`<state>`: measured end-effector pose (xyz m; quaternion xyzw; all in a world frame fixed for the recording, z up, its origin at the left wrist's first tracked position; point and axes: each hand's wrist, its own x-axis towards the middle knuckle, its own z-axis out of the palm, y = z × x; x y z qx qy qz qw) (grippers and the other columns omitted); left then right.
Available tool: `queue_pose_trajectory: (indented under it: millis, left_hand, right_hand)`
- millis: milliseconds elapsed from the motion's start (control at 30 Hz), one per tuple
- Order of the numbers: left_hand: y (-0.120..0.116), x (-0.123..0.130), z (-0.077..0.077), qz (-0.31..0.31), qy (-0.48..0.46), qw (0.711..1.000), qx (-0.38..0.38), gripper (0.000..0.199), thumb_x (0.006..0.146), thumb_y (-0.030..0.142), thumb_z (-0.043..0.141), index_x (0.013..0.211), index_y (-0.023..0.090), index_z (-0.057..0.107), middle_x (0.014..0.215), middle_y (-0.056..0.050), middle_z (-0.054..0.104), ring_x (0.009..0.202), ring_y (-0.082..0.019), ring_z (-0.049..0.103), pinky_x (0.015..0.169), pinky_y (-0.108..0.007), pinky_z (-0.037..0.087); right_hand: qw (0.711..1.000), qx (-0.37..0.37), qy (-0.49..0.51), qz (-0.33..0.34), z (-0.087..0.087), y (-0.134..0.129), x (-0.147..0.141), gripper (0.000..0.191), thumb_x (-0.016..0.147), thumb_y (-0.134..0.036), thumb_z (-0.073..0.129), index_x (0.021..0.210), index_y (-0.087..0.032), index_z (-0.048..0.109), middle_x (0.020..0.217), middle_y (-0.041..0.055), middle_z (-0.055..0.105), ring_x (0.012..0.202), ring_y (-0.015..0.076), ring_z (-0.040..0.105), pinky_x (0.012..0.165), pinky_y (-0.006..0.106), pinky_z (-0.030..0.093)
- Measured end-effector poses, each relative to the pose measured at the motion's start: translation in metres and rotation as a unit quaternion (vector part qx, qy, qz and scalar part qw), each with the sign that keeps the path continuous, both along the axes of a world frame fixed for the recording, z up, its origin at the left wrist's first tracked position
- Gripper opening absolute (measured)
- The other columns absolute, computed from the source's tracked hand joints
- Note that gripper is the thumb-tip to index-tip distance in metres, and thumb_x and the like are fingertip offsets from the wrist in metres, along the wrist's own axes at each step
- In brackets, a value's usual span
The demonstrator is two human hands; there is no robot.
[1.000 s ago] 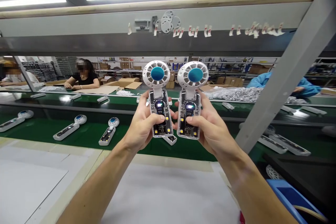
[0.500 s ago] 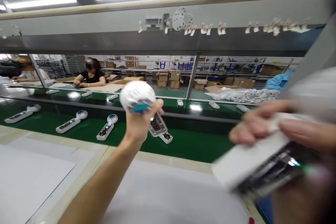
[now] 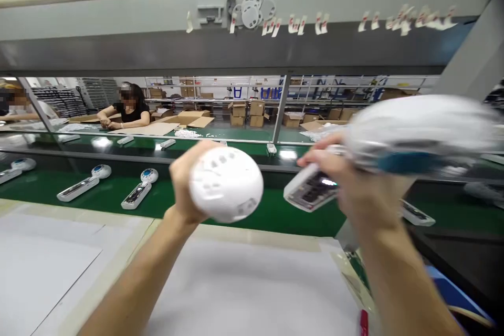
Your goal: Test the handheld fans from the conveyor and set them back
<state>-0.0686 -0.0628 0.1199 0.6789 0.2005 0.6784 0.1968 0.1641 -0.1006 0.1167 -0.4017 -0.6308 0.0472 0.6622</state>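
My left hand grips one white device; my right hand holds another device, its case containing a lit circuit board. Below my right hand sits a blue bin, contents unclear.

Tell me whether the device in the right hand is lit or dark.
Lit: a small white-green light glows on the dark circuit board of the device the right hand holds.
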Motion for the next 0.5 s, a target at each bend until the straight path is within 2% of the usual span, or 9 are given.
queue_pose_trajectory:
  millis: [67, 133, 200, 267, 367, 433, 500]
  left_hand:
    - [0.021, 0.009, -0.013, 0.063, 0.109, 0.989, 0.073, 0.014, 0.07, 0.026, 0.077, 0.072, 0.022, 0.064, 0.076, -0.004, 0.066, 0.074, -0.021, 0.058, 0.07, -0.035, 0.049]
    - [0.038, 0.016, -0.025, 0.127, 0.212, 0.963, 0.102, 0.009, 0.073, 0.026, 0.07, 0.073, 0.021, 0.063, 0.078, -0.007, 0.065, 0.075, -0.022, 0.055, 0.07, -0.035, 0.045]
    - [0.05, 0.02, -0.038, 0.146, 0.28, 0.948, 0.036, 0.014, 0.072, 0.029, 0.071, 0.082, 0.021, 0.065, 0.086, -0.009, 0.066, 0.082, -0.025, 0.056, 0.075, -0.035, 0.045]
    - [0.06, 0.023, -0.052, 0.139, 0.319, 0.936, -0.061, 0.027, 0.07, 0.034, 0.075, 0.092, 0.021, 0.068, 0.094, -0.01, 0.068, 0.091, -0.028, 0.059, 0.079, -0.037, 0.046]
    - [0.073, 0.027, -0.078, 0.118, 0.334, 0.922, -0.154, 0.033, 0.072, 0.044, 0.078, 0.094, 0.02, 0.071, 0.094, -0.009, 0.073, 0.093, -0.029, 0.065, 0.076, -0.035, 0.047]
    - [0.081, 0.031, -0.097, 0.107, 0.336, 0.917, -0.189, 0.035, 0.076, 0.05, 0.076, 0.092, 0.02, 0.071, 0.09, -0.007, 0.075, 0.089, -0.028, 0.069, 0.071, -0.031, 0.048]
    - [0.089, 0.033, -0.114, 0.108, 0.336, 0.909, -0.221, 0.04, 0.079, 0.055, 0.073, 0.097, 0.02, 0.07, 0.091, -0.006, 0.077, 0.088, -0.026, 0.071, 0.068, -0.029, 0.048]
  right_hand:
    - [0.991, 0.04, -0.089, -0.088, -0.002, 0.015, 0.0, 0.011, 0.079, -0.032, 0.075, 0.08, -0.022, 0.07, 0.085, 0.0063, 0.071, 0.081, 0.0254, 0.067, 0.078, 0.042, 0.058]
    - [0.974, 0.018, -0.182, -0.132, -0.011, 0.035, 0.002, 0.006, 0.078, -0.026, 0.068, 0.079, -0.021, 0.069, 0.089, 0.0093, 0.071, 0.083, 0.0263, 0.067, 0.076, 0.039, 0.055]
    - [0.963, -0.071, -0.216, -0.143, -0.024, 0.055, 0.007, 0.011, 0.077, -0.026, 0.068, 0.086, -0.018, 0.071, 0.101, 0.0119, 0.072, 0.091, 0.027, 0.067, 0.077, 0.036, 0.053]
    - [0.947, -0.204, -0.201, -0.146, -0.039, 0.071, 0.013, 0.027, 0.075, -0.033, 0.075, 0.097, -0.017, 0.072, 0.112, 0.0126, 0.071, 0.1, 0.0288, 0.067, 0.08, 0.033, 0.051]
    - [0.903, -0.37, -0.181, -0.125, -0.064, 0.086, 0.021, 0.033, 0.073, -0.041, 0.08, 0.094, -0.015, 0.073, 0.101, 0.0103, 0.076, 0.1, 0.0297, 0.07, 0.076, 0.029, 0.05]
    - [0.883, -0.419, -0.188, -0.101, -0.081, 0.092, 0.024, 0.028, 0.078, -0.041, 0.077, 0.088, -0.015, 0.074, 0.092, 0.0086, 0.077, 0.093, 0.0274, 0.073, 0.071, 0.027, 0.05]
    - [0.866, -0.447, -0.201, -0.098, -0.095, 0.097, 0.026, 0.029, 0.084, -0.041, 0.071, 0.095, -0.014, 0.075, 0.098, 0.0095, 0.077, 0.094, 0.0262, 0.073, 0.073, 0.027, 0.05]
